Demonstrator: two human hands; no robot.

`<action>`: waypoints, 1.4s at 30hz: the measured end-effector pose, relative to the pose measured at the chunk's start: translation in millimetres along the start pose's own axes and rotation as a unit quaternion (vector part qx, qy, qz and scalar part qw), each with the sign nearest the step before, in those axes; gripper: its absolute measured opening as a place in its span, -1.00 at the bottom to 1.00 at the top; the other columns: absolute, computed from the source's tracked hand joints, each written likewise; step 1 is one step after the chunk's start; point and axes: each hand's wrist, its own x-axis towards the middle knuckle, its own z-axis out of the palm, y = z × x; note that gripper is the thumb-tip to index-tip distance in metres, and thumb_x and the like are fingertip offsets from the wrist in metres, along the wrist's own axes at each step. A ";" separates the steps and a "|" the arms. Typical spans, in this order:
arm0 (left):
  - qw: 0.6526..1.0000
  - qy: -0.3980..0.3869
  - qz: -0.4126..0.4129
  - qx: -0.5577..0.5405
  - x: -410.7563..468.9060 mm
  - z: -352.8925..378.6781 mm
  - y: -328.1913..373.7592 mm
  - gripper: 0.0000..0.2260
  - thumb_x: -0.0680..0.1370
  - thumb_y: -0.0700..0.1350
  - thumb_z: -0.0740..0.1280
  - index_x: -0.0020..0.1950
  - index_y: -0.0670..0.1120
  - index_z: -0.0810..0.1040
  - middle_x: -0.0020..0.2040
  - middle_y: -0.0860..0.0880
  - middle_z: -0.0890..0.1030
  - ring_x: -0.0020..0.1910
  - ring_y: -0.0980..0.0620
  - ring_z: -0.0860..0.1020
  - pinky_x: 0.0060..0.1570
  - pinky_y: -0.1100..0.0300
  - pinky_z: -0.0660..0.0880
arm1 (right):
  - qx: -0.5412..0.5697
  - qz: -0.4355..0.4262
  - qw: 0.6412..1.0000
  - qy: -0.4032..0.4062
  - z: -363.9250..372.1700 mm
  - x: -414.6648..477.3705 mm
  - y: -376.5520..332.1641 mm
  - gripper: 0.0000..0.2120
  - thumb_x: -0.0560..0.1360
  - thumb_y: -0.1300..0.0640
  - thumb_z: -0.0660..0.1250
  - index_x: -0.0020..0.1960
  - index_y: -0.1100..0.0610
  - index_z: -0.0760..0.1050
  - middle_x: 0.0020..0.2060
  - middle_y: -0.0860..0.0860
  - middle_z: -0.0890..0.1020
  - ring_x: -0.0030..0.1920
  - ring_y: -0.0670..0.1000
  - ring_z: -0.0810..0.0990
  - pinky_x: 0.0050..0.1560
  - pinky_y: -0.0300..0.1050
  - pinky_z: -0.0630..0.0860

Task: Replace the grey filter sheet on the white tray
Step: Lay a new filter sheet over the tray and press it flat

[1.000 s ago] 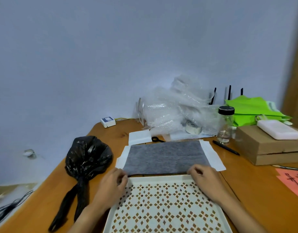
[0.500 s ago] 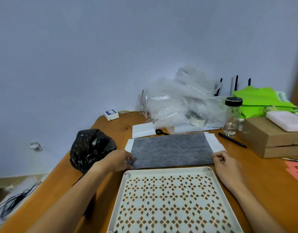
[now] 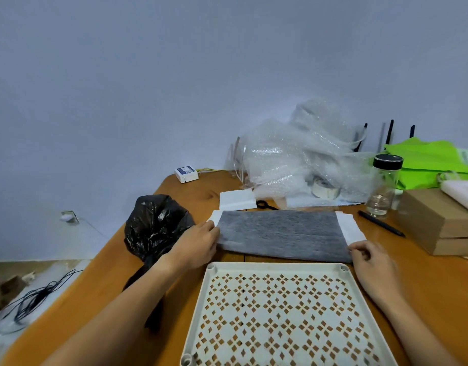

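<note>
A grey filter sheet (image 3: pixel 280 233) lies flat on the wooden table, just behind the white perforated tray (image 3: pixel 277 268), on top of white sheets (image 3: pixel 350 228) that stick out at both ends. The tray holds nothing. My left hand (image 3: pixel 198 245) pinches the sheet's near-left edge. My right hand (image 3: pixel 370 262) grips its near-right corner, fingers curled on the edge.
A knotted black plastic bag (image 3: pixel 156 228) sits left of the sheet. Behind it are a white pad (image 3: pixel 236 199), scissors (image 3: pixel 264 205), bubble wrap (image 3: pixel 301 159), a tape roll (image 3: pixel 324 190) and a glass jar (image 3: pixel 383 188). A black pen (image 3: pixel 380 226) and cardboard box (image 3: pixel 438 223) lie right.
Both hands moved outward from the tray's far edge to the two ends of the grey sheet and closed on it. The view shifted slightly left.
</note>
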 end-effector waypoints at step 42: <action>0.976 -0.150 0.021 -0.159 252.6 30.6 149.5 -0.56 0.60 0.27 0.24 0.19 -0.04 0.65 0.15 -0.12 0.65 0.11 -0.14 0.59 0.07 0.03 0.52 | -0.076 -0.077 0.982 -0.157 -5.3 -21.4 -23.4 -0.91 0.60 -0.04 0.31 0.03 -0.12 0.58 -0.09 -0.25 0.57 -0.03 -0.20 0.53 -0.05 -0.40 0.46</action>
